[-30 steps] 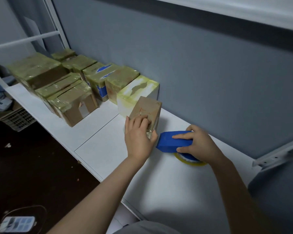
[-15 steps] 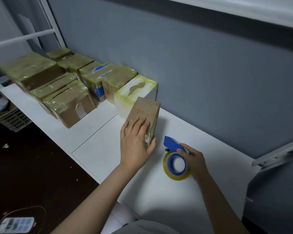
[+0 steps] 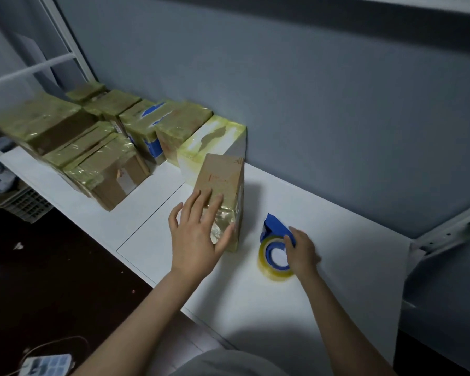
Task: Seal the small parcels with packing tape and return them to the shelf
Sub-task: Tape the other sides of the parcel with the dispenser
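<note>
Because the small brown parcel [image 3: 223,183] stands tall on a narrow end on the white shelf [image 3: 342,240], just in front of a white taped box [image 3: 215,137], it looks easy to tip. A firm pull of tape across it could likely knock it sideways or push it into the row of sealed parcels [image 3: 106,169] to its left. The glossy tape already on its lower end looks wrinkled, so a hurried strip may crease or trap air. The tape dispenser [image 3: 276,256] lies flat beside the parcel, apart from it, and its loose end could stick to the shelf when lifted. The left hand [image 3: 198,237] is spread flat against the parcel's near face, fingers straight and splayed, with the thumb [image 3: 225,236] hooked round the right edge; it steadies the parcel and does not grip it. The right hand [image 3: 301,251] has its fingers curled over the dispenser's blue body, grasping it against the shelf.
</note>
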